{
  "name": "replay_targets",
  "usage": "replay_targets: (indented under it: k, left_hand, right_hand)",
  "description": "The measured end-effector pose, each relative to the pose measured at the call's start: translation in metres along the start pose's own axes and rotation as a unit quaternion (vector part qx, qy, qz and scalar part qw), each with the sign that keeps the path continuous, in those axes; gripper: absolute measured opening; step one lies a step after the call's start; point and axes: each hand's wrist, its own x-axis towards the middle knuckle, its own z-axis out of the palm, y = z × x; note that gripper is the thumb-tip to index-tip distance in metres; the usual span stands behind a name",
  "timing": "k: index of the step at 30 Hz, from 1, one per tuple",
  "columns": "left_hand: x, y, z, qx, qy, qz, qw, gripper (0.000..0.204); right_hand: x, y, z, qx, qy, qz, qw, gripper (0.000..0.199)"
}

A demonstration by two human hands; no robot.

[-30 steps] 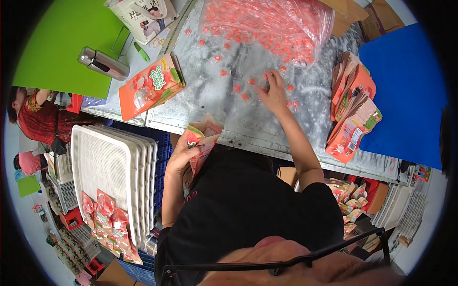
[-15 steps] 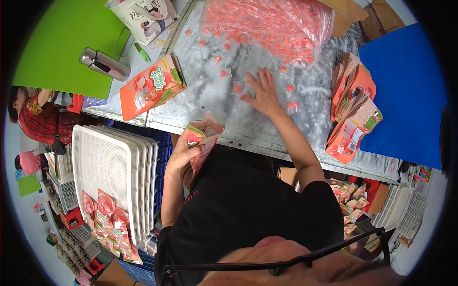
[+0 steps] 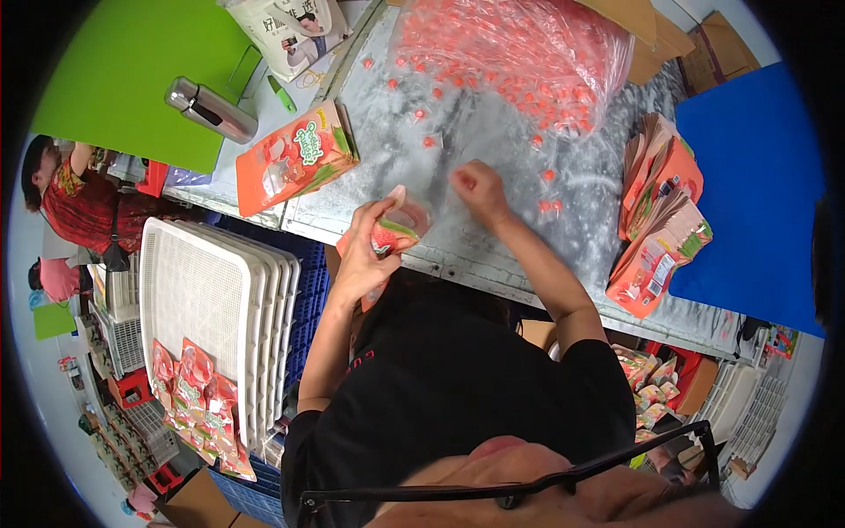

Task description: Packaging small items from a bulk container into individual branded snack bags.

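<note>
Welp, left hand [image 3: 359,264] gripped pouch [image 3: 396,235] | right hand [image 3: 481,193] clenched at pouch's 2 o'clock, contents unclear | hard squeeze could've creased pouch

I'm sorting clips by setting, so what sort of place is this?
Probably a packing workshop: wrapped red pieces lie loose beside a large clear bag of them, printed pouches lie in bundles, and white trays are stacked near the table.
</note>
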Motion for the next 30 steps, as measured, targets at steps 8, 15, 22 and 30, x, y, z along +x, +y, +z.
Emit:
replay_targets:
  k: [8,15,22,30]
  left_hand:
    - [0.012,0.012,0.020,0.044,0.018,0.028,0.998,0.085]
    - [0.010,0.007,0.022,0.052,0.075,0.041,0.995,0.089]
    - [0.012,0.015,0.033,0.127,0.074,0.052,0.988,0.096]
    - [0.013,0.011,0.037,0.109,0.086,0.104,0.985,0.092]
  right_hand:
    - [0.047,-0.120,-0.018,0.654,0.254,0.239,0.671,0.023]
    - [0.039,-0.124,-0.029,0.641,0.189,0.240,0.704,0.033]
    - [0.039,-0.127,-0.026,0.589,0.200,0.237,0.746,0.022]
    - [0.035,-0.140,-0.046,0.192,0.027,-0.014,0.981,0.046]
